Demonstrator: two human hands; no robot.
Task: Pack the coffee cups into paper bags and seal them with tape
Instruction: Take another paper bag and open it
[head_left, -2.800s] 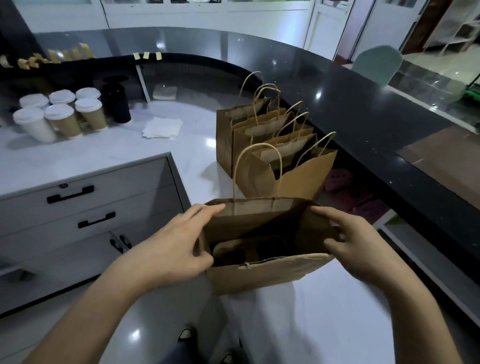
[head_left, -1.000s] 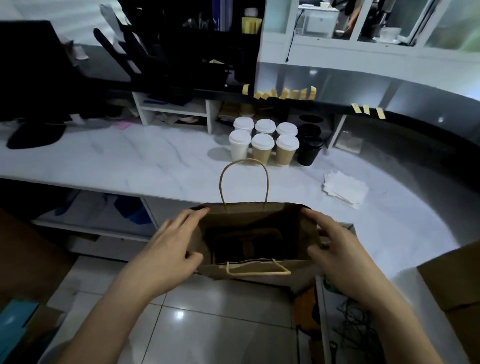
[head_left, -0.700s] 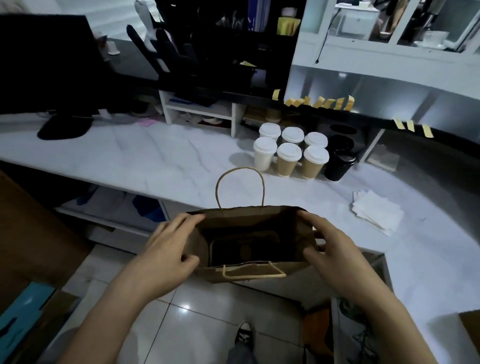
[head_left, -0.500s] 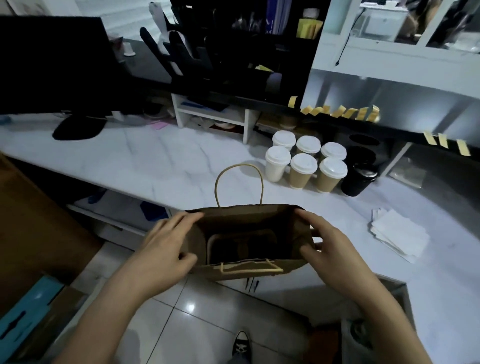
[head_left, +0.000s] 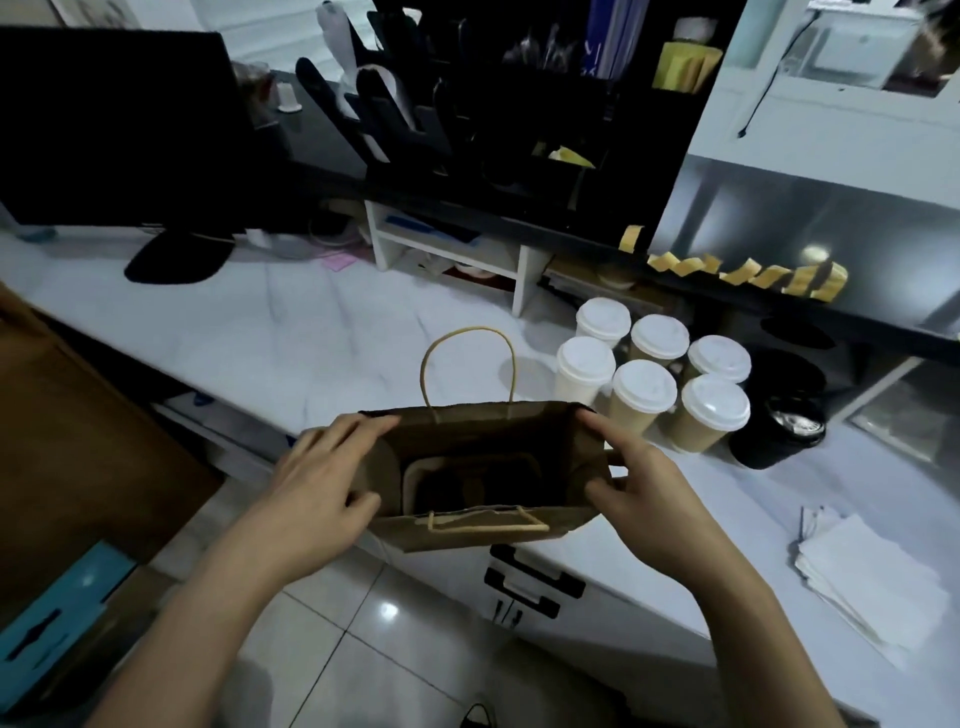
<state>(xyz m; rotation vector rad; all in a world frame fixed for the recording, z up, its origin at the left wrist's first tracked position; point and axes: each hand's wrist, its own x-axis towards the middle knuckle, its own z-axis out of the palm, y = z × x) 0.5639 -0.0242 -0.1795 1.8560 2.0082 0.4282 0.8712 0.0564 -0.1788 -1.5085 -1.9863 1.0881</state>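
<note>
I hold an open brown paper bag (head_left: 483, 535) in the air in front of the white marble counter (head_left: 291, 343). My left hand (head_left: 317, 488) grips the bag's left side and my right hand (head_left: 639, 493) grips its right side, spreading the mouth. A cardboard cup holder lies at the bottom of the bag. Several lidded coffee cups (head_left: 649, 379) stand in a cluster on the counter just beyond the bag, to the right. Yellow tape strips (head_left: 748, 273) hang along the edge of the dark shelf above the cups.
A black cup (head_left: 779, 426) stands right of the cluster. A stack of white napkins (head_left: 872, 577) lies at the counter's right. A dark monitor (head_left: 119, 130) and a white shelf unit (head_left: 447, 249) stand at the back. Drawers with black handles (head_left: 530, 577) sit below the bag.
I have turned left from the row of paper bags to the cups, carrying the open bag. The cups now sit closer to the bag. Both hands keep the same grip.
</note>
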